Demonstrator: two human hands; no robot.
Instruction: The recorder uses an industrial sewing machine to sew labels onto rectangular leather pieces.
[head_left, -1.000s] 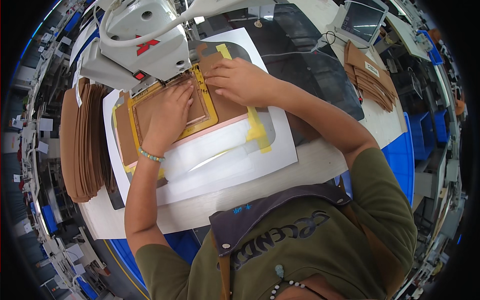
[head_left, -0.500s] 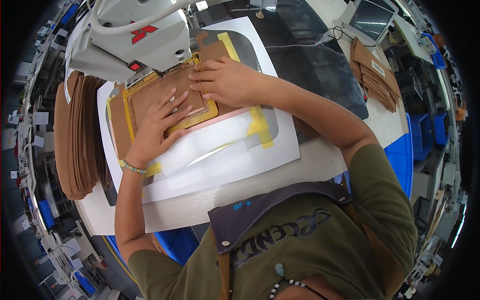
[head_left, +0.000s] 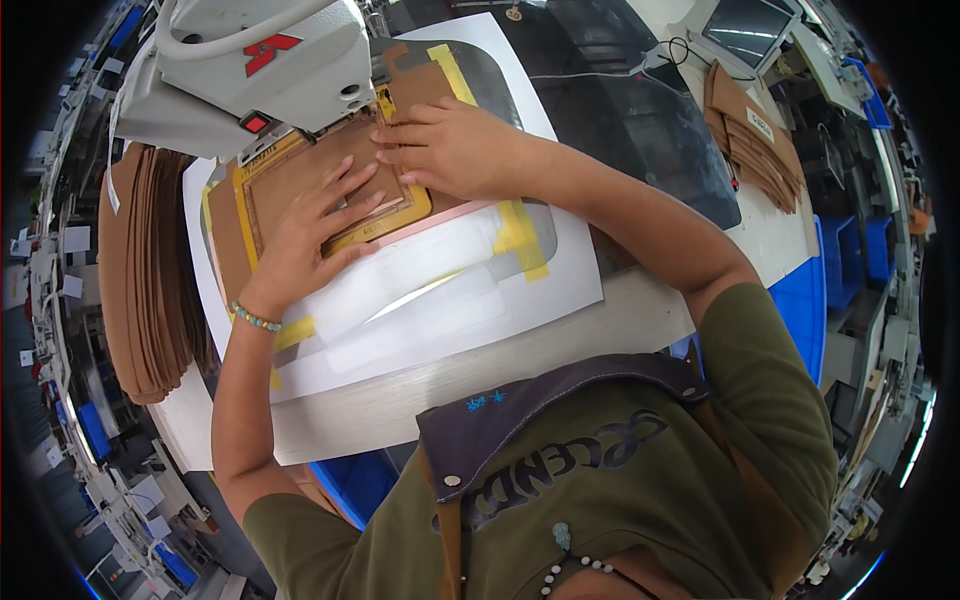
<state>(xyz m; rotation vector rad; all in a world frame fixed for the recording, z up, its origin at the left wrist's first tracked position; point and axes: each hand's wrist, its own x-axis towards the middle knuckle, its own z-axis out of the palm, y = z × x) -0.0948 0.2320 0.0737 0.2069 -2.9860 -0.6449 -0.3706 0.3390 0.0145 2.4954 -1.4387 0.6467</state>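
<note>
My left hand lies with fingers spread across a brown sheet and the near side of a yellow frame around it. Fingers stretched and slightly apart, my right hand rests on the sheet's right part and the frame's right side. Just beyond my fingers stands the white head of a sewing machine; its needle area is hard to make out. White soft-looking material runs along the near side of the sheet, held at the right by yellow tape.
A large white board lies under the work on the pale table. A thick stack of brown pieces stands at the left. More brown pieces lie at the right, near a screen and a thin cable.
The whole view has shifted a little, with the machine slightly farther left and up. Both hands stay flat on the brown sheet and frame, their fingers hardly changed.
</note>
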